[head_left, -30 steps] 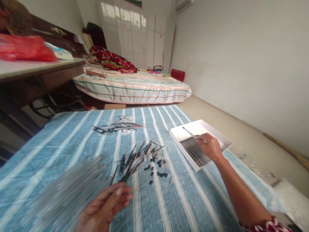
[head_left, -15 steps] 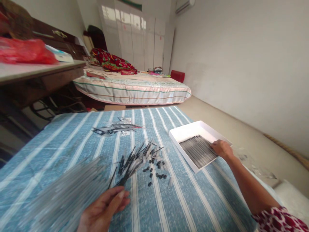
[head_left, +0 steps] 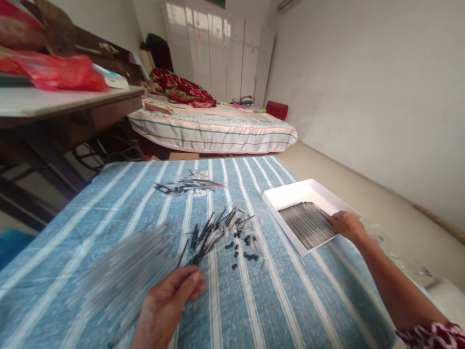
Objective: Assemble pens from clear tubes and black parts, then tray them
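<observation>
A white open box (head_left: 286,242) on the right holds a row of slim grey pens with black ends (head_left: 307,224), lying side by side. My right hand (head_left: 347,225) reaches over its right side, fingers closed at the last pen of the row; the fingertips partly hide it. My left hand (head_left: 178,295) is closed, thumb against fingers, beside a loose pile of black and clear thin pen parts (head_left: 214,232). What lies between those fingers is hidden. Left of it lies a broad bundle of clear grey tubes (head_left: 127,271), blurred.
Small black caps (head_left: 250,256) lie scattered between pile and box. Another heap of thin dark sticks (head_left: 191,184) lies farther back on the striped blue cloth (head_left: 240,300). Behind are a bed (head_left: 218,131) and, at left, a table with a red plastic bag (head_left: 65,72).
The view has turned slightly left, so everything sits farther right in the picture. Both hands keep about the same places by the box and the pile.
</observation>
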The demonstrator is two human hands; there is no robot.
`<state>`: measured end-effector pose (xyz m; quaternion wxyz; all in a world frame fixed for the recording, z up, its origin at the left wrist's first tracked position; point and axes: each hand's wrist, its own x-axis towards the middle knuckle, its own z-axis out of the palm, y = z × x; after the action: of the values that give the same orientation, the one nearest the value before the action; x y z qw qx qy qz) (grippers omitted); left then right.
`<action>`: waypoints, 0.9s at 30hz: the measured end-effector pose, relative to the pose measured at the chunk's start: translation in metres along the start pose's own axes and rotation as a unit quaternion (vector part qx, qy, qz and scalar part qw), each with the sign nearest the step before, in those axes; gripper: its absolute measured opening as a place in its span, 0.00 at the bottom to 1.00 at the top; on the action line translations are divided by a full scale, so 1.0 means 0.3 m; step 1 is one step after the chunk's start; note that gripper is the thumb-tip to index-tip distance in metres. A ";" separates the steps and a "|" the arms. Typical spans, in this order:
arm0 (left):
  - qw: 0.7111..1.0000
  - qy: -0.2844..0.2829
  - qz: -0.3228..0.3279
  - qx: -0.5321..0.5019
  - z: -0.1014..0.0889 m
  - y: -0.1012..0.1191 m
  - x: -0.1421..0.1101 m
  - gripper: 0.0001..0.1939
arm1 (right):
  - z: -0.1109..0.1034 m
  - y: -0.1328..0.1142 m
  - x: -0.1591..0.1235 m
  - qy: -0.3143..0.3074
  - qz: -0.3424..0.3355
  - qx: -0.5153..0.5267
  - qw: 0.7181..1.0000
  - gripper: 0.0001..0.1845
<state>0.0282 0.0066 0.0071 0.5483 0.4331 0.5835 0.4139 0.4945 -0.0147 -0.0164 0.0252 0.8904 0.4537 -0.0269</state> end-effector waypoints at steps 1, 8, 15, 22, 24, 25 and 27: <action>1.000 0.001 0.006 -0.001 -0.001 -0.001 0.000 0.10 | 0.001 0.001 -0.003 0.001 0.000 -0.003 1.000 0.19; 0.998 0.032 0.042 -0.014 -0.042 -0.012 0.018 0.14 | 0.020 0.042 -0.017 0.016 0.000 0.008 1.000 0.28; 0.989 0.109 0.094 0.017 -0.107 -0.022 0.046 0.15 | 0.007 0.053 0.002 -0.005 0.093 0.038 0.995 0.19; 0.928 0.176 0.160 0.285 -0.196 -0.035 0.071 0.12 | -0.040 -0.151 -0.148 0.136 -0.093 0.154 0.974 0.18; 0.900 0.147 0.168 0.375 -0.202 -0.030 0.066 0.11 | -0.046 -0.254 -0.213 0.169 -0.186 0.221 0.942 0.21; 0.884 0.124 0.170 0.418 -0.198 -0.027 0.061 0.10 | -0.050 -0.307 -0.245 0.154 -0.221 0.244 0.932 0.21; 0.846 0.077 0.171 0.499 -0.179 -0.022 0.048 0.10 | -0.058 -0.411 -0.300 0.115 -0.279 0.287 0.909 0.21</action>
<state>-0.0261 0.0181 -0.0002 0.1317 0.7081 0.6683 0.1861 0.3422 -0.0137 0.0047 -0.2922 0.6934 0.6559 -0.0594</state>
